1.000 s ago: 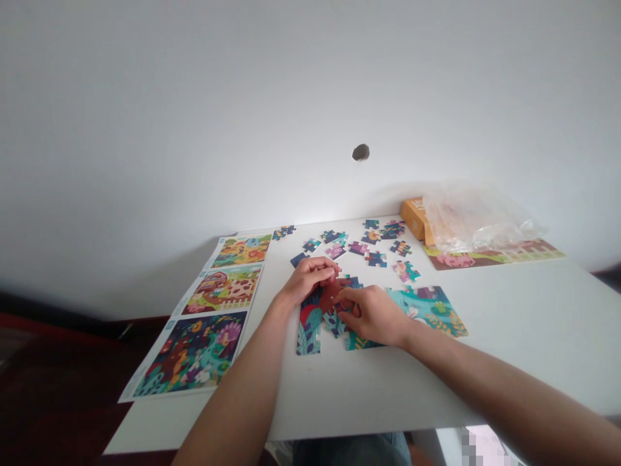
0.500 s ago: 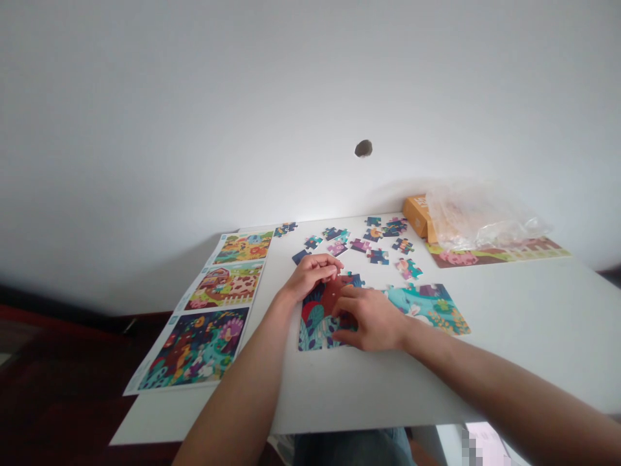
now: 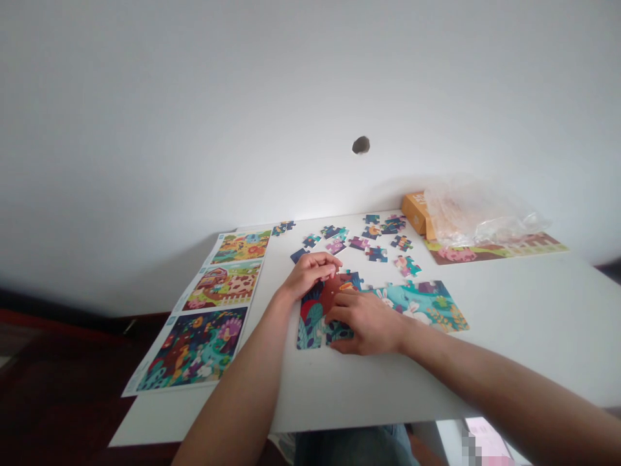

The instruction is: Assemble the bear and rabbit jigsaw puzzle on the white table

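Observation:
A partly joined jigsaw puzzle point(image 3: 439, 304) lies on the white table, with rabbits on its right part and a red-brown animal on its left. At its upper left edge rests my left hand point(image 3: 310, 275), fingers curled together against the pieces, the thumb mostly hidden. My right hand point(image 3: 366, 321) bends over the lower middle. Its thumb and fingers close around a dark teal leafy puzzle piece point(image 3: 338, 332), beside a narrow gap next to the left corner piece point(image 3: 309, 331). The palm covers part of the puzzle.
Loose puzzle pieces point(image 3: 376, 254) are scattered behind the puzzle. A printed picture sheet point(image 3: 194, 349) lies at the left, partly past the table edge. At the back right are an orange box point(image 3: 414, 212), a clear plastic bag point(image 3: 485, 210) and a farm-picture strip point(image 3: 514, 247).
My right hand has shifted slightly left and down over the puzzle, uncovering a rabbit and an orange patch. My left hand stays at the upper left edge.

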Demonstrator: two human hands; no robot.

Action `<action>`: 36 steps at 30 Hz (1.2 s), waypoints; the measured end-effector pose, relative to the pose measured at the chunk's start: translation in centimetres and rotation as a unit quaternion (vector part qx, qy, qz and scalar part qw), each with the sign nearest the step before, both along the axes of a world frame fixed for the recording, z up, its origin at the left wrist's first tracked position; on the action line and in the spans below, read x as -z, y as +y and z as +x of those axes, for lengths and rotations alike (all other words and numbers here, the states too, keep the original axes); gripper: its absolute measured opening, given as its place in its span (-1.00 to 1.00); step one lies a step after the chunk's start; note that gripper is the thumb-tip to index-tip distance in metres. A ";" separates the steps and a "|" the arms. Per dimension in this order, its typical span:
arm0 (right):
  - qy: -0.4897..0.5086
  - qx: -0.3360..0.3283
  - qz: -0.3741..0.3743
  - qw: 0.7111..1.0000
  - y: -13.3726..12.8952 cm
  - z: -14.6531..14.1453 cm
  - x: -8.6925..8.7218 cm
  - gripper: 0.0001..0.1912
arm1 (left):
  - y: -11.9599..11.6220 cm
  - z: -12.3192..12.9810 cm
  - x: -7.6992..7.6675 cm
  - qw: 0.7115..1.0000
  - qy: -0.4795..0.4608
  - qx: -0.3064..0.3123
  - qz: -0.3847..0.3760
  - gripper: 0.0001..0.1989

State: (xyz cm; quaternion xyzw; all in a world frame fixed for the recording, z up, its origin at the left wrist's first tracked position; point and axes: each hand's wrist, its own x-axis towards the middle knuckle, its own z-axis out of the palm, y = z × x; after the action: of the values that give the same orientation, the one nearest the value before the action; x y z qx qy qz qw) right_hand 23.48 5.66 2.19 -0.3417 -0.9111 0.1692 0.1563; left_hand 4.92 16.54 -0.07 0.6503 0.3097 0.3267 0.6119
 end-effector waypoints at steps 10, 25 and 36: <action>0.013 -0.012 -0.002 1.000 0.0 -0.4 0.2 -0.63 | 0.0 -0.1 0.1 1.000 -0.001 0.006 0.001 -0.73; 0.017 -0.029 -0.015 0.999 0.2 1.3 -1.6 -0.47 | 0.0 -0.2 0.1 1.000 0.002 0.000 0.007 -0.72; -0.001 -0.031 -0.026 0.999 0.1 0.9 -1.2 -0.52 | -0.1 0.0 -0.1 1.000 -0.002 0.010 0.005 -0.72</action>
State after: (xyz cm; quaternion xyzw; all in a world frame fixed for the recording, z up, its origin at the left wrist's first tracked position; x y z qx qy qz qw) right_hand 24.34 5.74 3.40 -0.3173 -0.9166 0.1978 0.1412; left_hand 4.91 16.49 0.03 0.6558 0.3003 0.3229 0.6128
